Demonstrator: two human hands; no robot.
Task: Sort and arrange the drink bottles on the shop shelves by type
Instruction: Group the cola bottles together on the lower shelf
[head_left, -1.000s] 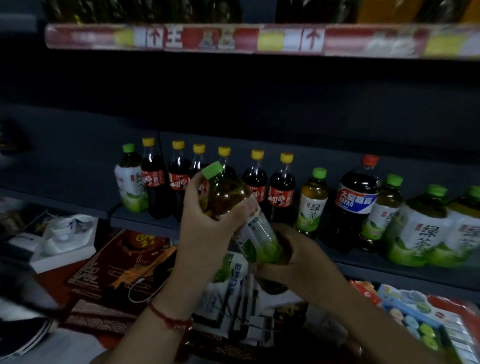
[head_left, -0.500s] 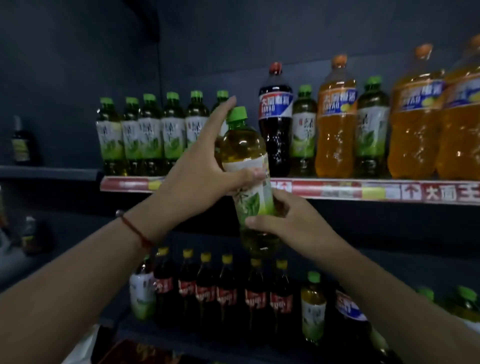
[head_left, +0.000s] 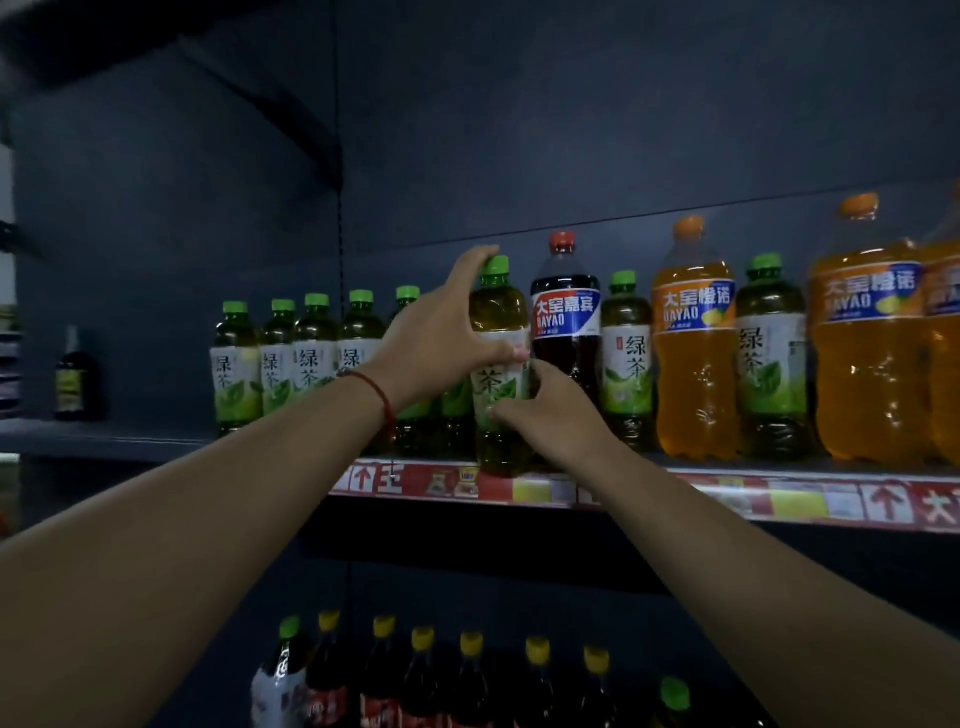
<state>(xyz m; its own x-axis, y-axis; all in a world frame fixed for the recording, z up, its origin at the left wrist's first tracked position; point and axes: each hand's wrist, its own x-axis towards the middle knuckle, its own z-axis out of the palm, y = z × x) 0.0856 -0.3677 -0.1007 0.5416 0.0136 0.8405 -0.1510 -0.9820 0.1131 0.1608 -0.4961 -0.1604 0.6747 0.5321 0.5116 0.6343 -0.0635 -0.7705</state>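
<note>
A green-tea bottle (head_left: 497, 306) with a green cap stands upright at the front edge of the upper shelf (head_left: 535, 488). My left hand (head_left: 441, 332) grips its neck and shoulder; my right hand (head_left: 545, 410) holds its lower label. To its left runs a row of several matching green-tea bottles (head_left: 301, 358). Directly to its right stands a dark cola bottle (head_left: 566, 317) with a red cap, then another green-tea bottle (head_left: 627, 358).
Large orange soda bottles (head_left: 693, 338) and one more green tea (head_left: 771, 353) fill the upper shelf's right side. A small dark bottle (head_left: 75, 374) stands alone at far left. The lower shelf holds several dark yellow-capped bottles (head_left: 472, 680).
Both hands lifted the green-tea bottle from the lower shelf level up to the upper shelf and set it beside the tea row. The view rose with it.
</note>
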